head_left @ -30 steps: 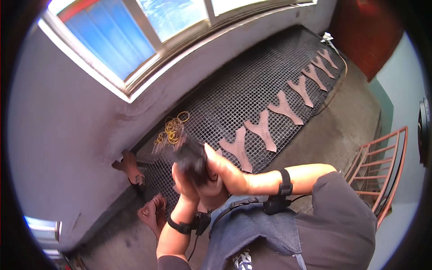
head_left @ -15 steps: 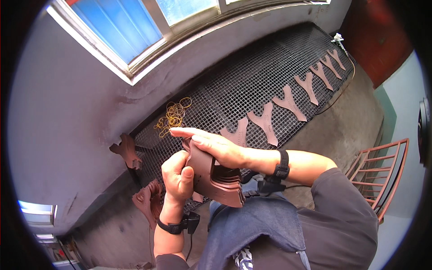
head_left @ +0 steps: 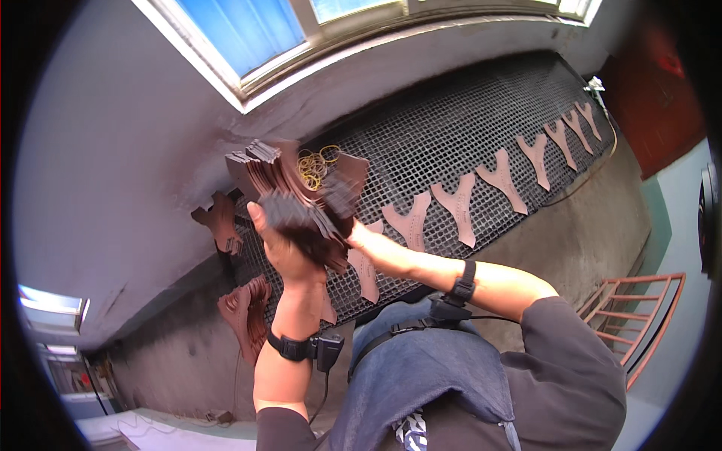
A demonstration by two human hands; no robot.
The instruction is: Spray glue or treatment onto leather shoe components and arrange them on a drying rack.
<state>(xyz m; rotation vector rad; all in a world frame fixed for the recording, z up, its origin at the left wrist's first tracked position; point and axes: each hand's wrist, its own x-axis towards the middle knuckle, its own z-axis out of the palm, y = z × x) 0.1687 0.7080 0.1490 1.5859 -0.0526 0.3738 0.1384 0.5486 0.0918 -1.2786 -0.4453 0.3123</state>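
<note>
Between my hands, above the near left end of the black grid table (head_left: 421,135), is a thick stack of brown Y-shaped leather-like pieces (head_left: 274,177). Its layered edges are fanned and partly smeared by motion. My left hand (head_left: 292,259) grips the stack from below on the left, with the thumb up along its side. On the right, my right hand (head_left: 363,237) holds the stack too; its fingers are mostly hidden behind the pieces. Just beyond the stack lies a heap of yellow rubber bands (head_left: 312,169), partly covered from view.
Single Y-shaped pieces (head_left: 455,209) lie in a row along the table's near edge. Another stack (head_left: 219,222) sits at the left end, and a bundle (head_left: 247,312) hangs below it. A window (head_left: 241,37) is behind; a reddish metal rack (head_left: 639,308) stands at right.
My hands have moved away from me with the stack and turned it, so its arms now spread toward the far side. The right hand has gone from the top to the stack's right side.
</note>
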